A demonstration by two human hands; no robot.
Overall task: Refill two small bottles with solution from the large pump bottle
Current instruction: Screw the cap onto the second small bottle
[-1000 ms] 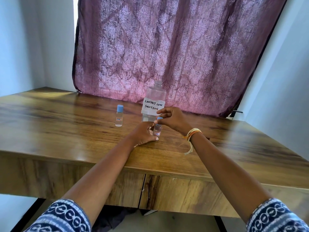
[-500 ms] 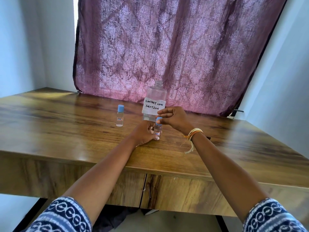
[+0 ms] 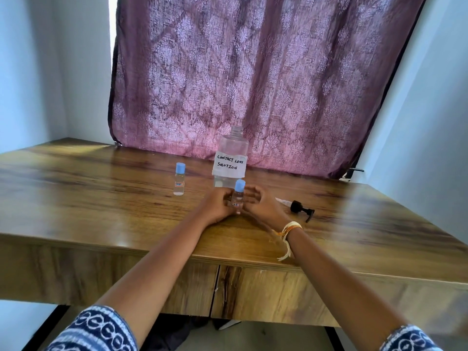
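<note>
Curtain (image 3: 253, 79): purple-pink patterned cloth, hangs behind the far edge of the table.

Table (image 3: 88, 198): glossy wood-grain top, everything below stands or lies on it.

Large bottle (image 3: 231, 160): clear plastic, upright near the far middle of the table, threaded neck open with no pump on it. White paper label, hand-lettered "CONTACT LENS SOLUTION". Clear liquid visible below the label; level above it cannot be read.

Pump head (image 3: 300, 208): black, with a pale dip tube, lying on its side to the right of the hands, apart from the large bottle.

Left hand (image 3: 217, 205) and right hand (image 3: 260, 205): both rest on the table just in front of the large bottle, fingers curled in from either side around the near small bottle. Left fingers touch its body; right fingers are loosely curled close beside it, and actual contact on that side cannot be told.

Near small bottle (image 3: 237, 197): clear, upright between the two hands, light blue cap on, small label with a red border low on the body.

Far small bottle (image 3: 179, 179): same kind, blue cap on, upright, standing alone left of the large bottle, well apart from the hands. Clear liquid visible inside.
</note>
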